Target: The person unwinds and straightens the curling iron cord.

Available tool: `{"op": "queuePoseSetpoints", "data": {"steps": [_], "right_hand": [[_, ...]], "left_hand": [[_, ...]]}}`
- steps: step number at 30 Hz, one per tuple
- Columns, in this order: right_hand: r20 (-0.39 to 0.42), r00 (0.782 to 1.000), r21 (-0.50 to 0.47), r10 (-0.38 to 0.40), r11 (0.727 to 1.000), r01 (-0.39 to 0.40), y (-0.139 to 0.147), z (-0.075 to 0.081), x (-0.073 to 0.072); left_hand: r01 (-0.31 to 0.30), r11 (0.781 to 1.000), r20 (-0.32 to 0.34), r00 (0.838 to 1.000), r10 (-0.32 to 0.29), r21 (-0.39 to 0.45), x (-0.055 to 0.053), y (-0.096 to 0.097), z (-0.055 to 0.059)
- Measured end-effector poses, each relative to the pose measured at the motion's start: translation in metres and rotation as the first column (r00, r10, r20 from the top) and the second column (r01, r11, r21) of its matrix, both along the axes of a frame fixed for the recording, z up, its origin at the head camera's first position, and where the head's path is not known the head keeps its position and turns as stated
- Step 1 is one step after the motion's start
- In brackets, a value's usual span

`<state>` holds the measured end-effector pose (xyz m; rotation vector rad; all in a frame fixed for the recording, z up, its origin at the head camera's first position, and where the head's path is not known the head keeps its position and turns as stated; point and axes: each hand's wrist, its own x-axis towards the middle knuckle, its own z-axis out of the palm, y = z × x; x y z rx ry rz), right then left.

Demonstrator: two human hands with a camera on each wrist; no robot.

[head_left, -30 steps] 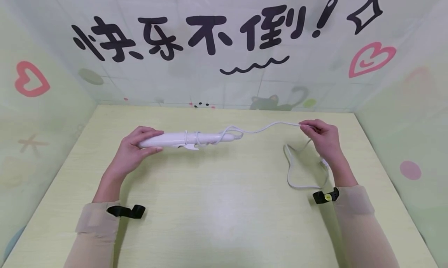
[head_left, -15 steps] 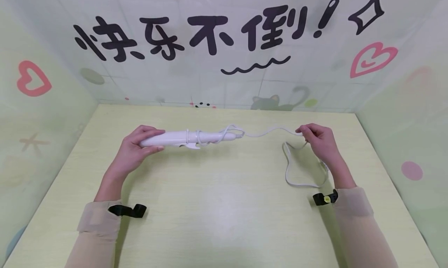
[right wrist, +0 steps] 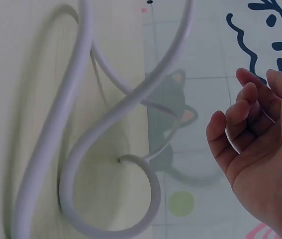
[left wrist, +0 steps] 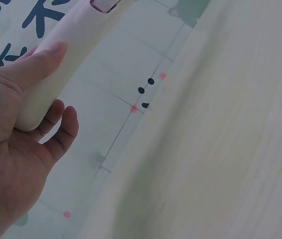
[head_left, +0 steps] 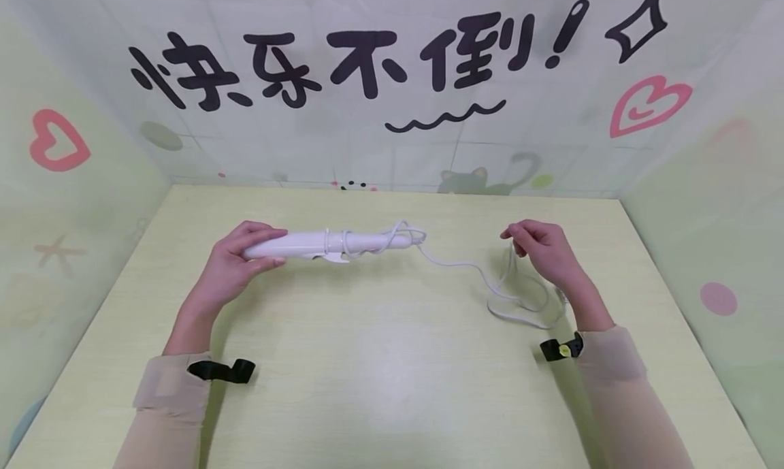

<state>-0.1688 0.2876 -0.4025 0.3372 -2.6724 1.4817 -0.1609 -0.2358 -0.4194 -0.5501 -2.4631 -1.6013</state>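
My left hand (head_left: pixel 233 258) grips the wide end of a long white wand-shaped appliance (head_left: pixel 306 243), which looks like a hair styling iron, with thumb and fingers on opposite sides. In the left wrist view, its rounded end (left wrist: pixel 34 112) sits in the palm. The thinner end points right, and part of its white cord (head_left: pixel 478 269) is wound around the body. My right hand (head_left: pixel 545 248) hovers above the loose cord loops, its fingers loosely curled. In the right wrist view the cord (right wrist: pixel 113 112) lies apart from the fingertips (right wrist: pixel 218 119), and nothing shows in the hand.
Beneath is a pale wooden table (head_left: pixel 380 374). A back wall (head_left: pixel 367 142) with printed black characters and side walls enclose it. Black wrist straps with small cameras (head_left: pixel 245 371) project inward from both sleeves.
My right hand has moved left and let go of the cord, which has dropped into loops below it. The left hand and the hair styling iron have hardly moved.
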Motion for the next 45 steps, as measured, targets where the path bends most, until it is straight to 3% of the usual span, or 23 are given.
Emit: {"op": "queuePoseSetpoints", "data": {"steps": [6,14,21,26,29,35,45], "right_hand": [[0.071,0.995,-0.003,0.067,0.998,-0.067,-0.021,0.004,-0.004],[0.142,0.966,-0.045,0.218,0.976,-0.213,-0.050,-0.003,-0.003],[0.241,0.901,-0.135,0.360,0.932,-0.336,-0.070,-0.007,-0.003],[0.338,0.846,-0.257,0.411,0.906,-0.337,-0.075,-0.006,-0.005],[0.361,0.834,-0.295,0.417,0.899,-0.322,-0.074,-0.006,-0.004],[0.362,0.847,-0.271,0.390,0.913,-0.304,-0.069,-0.010,-0.002],[0.297,0.911,-0.208,0.287,0.950,-0.232,-0.060,-0.010,0.001]], "left_hand": [[0.006,1.000,0.003,1.000,-0.006,0.005,0.000,0.001,0.000],[0.007,1.000,-0.004,1.000,-0.007,0.013,0.001,0.002,0.000],[0.002,1.000,-0.008,1.000,-0.002,0.005,0.001,0.001,-0.001],[-0.001,1.000,-0.013,1.000,0.001,0.000,0.002,0.000,-0.001],[0.000,1.000,-0.011,1.000,0.000,0.001,0.002,-0.001,-0.001],[0.000,1.000,-0.011,1.000,0.000,-0.005,0.001,-0.001,-0.001],[-0.003,1.000,-0.018,1.000,0.004,0.015,0.000,0.001,-0.001]]}}
